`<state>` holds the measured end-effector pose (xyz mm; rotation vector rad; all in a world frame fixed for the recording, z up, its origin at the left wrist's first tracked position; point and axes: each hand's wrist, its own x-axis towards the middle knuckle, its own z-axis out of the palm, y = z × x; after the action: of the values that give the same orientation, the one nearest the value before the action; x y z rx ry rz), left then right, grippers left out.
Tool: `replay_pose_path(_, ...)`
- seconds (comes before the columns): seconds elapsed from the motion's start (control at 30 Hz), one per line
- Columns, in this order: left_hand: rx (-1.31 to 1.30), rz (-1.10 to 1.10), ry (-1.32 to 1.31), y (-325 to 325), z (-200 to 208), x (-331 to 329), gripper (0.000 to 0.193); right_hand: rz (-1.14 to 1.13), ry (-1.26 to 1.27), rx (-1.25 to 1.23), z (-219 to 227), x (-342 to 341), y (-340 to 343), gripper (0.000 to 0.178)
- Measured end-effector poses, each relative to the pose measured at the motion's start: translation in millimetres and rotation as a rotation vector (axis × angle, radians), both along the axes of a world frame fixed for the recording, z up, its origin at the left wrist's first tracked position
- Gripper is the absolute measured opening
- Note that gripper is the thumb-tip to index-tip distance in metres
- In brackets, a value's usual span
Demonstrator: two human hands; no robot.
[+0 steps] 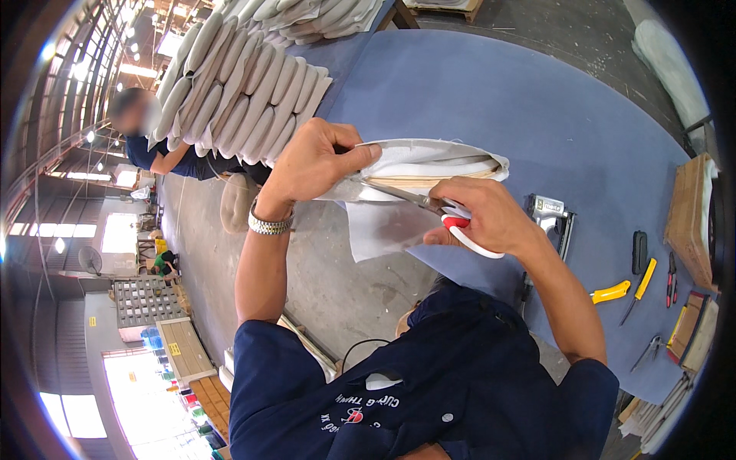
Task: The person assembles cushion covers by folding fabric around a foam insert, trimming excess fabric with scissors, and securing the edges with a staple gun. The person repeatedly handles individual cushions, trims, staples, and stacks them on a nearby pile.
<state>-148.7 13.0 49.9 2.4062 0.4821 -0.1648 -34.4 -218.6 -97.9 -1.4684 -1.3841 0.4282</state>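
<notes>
My left hand point(318, 161) pinches the left end of a flat cushioned piece point(429, 157) covered in light grey fabric, held over the near edge of the blue table. Its underside faces me, with a pale board edge showing inside the fabric. In my right hand point(487, 211) is a pair of scissors point(456, 222) with red and white handles. Their blades point left, lying along the fabric near my left thumb. Whether the blades are cutting cloth I cannot tell. A loose flap of pale cloth point(383, 230) hangs below the piece.
On the blue table point(475, 84) lie a staple gun point(548, 215), a yellow-handled screwdriver point(640, 287), a yellow-handled tool point(611, 292), pliers point(671, 280) and a cardboard box point(690, 218). Stacked grey cushions point(245, 92) rise at the far left. Beside them stands another person point(146, 146).
</notes>
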Motion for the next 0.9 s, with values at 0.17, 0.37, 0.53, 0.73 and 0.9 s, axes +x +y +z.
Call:
replay_pose_path(0.17, 0.033, 0.003, 0.016, -1, 2, 0, 0.034, 0.052, 0.014, -0.077, 7, 6, 4, 0.058)
replay_pose_path(0.37, -0.021, 0.003, -0.072, 1, -5, -1, 0.039, 0.13, 0.039, -0.081, 5, 18, 12, 0.069)
replay_pose_path(0.53, -0.107, 0.0, -0.127, 2, -10, -3, 0.039, 0.131, -0.04, -0.068, 9, 20, 13, 0.067)
replay_pose_path(0.73, -0.18, 0.038, -0.171, -4, -9, -4, 0.036, 0.12, -0.046, -0.059, 10, 16, 11, 0.064)
replay_pose_path(0.9, -0.164, 0.028, -0.171, -5, -5, -3, 0.035, 0.097, -0.034, -0.061, 10, 13, 12, 0.056)
